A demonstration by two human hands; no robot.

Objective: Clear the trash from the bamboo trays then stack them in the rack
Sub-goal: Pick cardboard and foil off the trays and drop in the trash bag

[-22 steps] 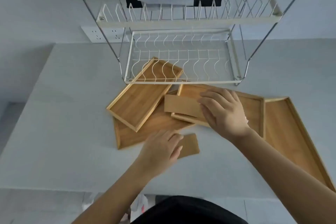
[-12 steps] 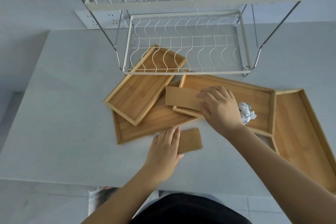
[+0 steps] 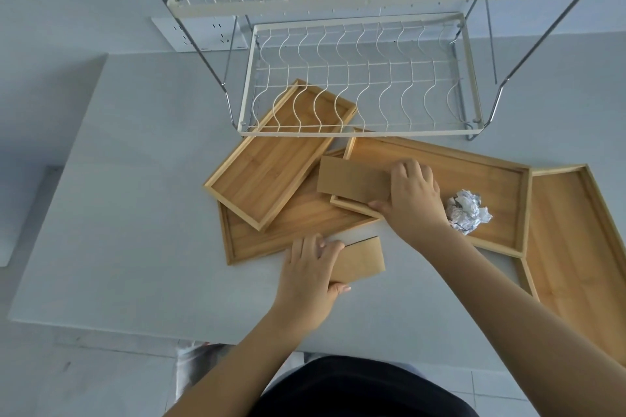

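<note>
Head view showed my right hand [image 3: 411, 200] gripping a cardboard piece [image 3: 352, 179] at centre, my left hand [image 3: 310, 267] pressing another card [image 3: 360, 259] lower centre, so the paper ball [image 3: 467, 211] in the tray [image 3: 491, 176] risked rolling if I jolted it.

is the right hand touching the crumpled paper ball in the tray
Apart. The head view shows bare tray floor between the right hand and the crumpled paper ball.
</note>
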